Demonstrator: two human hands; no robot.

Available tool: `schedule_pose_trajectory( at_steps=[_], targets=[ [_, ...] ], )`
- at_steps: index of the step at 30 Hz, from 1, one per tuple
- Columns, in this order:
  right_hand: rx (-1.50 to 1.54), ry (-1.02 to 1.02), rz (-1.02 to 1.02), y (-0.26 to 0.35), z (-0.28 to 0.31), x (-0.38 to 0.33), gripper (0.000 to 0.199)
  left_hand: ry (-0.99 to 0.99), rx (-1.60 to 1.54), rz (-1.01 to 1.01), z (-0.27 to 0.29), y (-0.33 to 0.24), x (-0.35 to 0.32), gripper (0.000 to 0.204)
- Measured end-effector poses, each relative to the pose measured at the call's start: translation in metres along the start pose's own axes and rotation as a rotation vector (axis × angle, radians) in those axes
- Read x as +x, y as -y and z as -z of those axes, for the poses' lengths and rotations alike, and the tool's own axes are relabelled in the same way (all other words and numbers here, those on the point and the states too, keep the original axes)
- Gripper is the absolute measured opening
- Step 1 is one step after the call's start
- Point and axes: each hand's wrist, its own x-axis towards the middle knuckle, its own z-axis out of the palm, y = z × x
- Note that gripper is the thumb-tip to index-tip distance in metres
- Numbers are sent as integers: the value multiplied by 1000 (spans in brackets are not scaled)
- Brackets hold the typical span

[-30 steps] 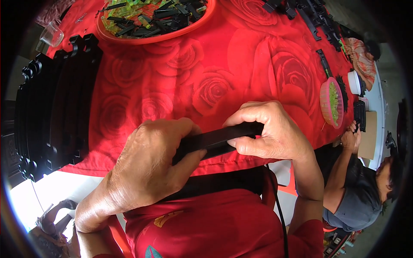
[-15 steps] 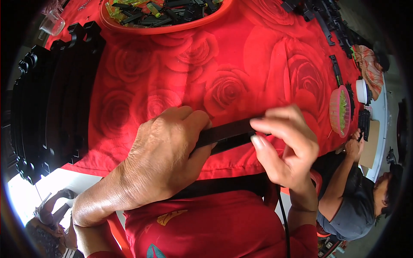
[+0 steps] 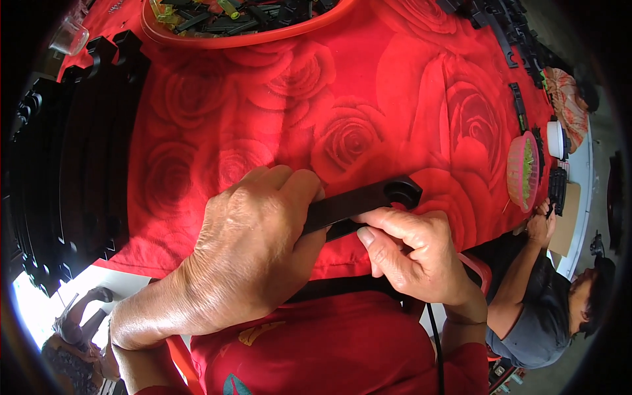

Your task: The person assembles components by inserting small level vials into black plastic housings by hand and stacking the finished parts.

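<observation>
- Left hand (image 3: 250, 243), just below centre towards 8 o'clock: grip closed round the near end of a long black part (image 3: 349, 203), knuckles up, thumb along the near side.
- The part lies between both hands, right of centre, held over the front edge of the tabletop (image 3: 368, 72); free end points towards 2 o'clock.
- Right hand (image 3: 421, 257), at about 4 o'clock: grip narrow, index finger and thumb tips close together at the part's lower edge. Cannot tell whether they pinch it or only touch.
- Change: a second ago the right hand covers the far end; half a second ago its fingers stand parted there. Now the tips sit further in, towards the left hand, and the rounded opening (image 3: 403, 192) at that end shows. Left hand's hold looks the same throughout.
- Reading: the left hand seems to carry the part alone, leaving the right free for finger work along the lower side.
- Around: tall black pieces (image 3: 99, 151) stacked at 10 o'clock; red tub (image 3: 227, 43) near 12, holding black and yellow-green bits; more black parts (image 3: 503, 36) at 1 to 2; pink basket (image 3: 515, 174) with green bits at 3.
- Co-worker (image 3: 533, 322) at 4 o'clock, beyond the right hand, dark short sleeve.
</observation>
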Motion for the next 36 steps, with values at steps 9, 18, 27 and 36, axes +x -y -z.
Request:
schedule_pose_trajectory(
  at_steps=[9, 18, 27, 36],
  targets=[
    [69, -59, 94, -13, -9, 0, 29, -61, 59, -29, -8, -1, 0, 22],
    [116, -47, 52, -12, -12, 1, 29, -64, 204, -4, -10, -9, 3, 22],
    [252, 12, -7, -11, -5, 3, 28, -9, 165, 71, -5, -12, 7, 21],
    [-109, -150, 208, -9, -2, 7, 25, 34, 139, 68, -1, -11, 12, 19]
  ],
)
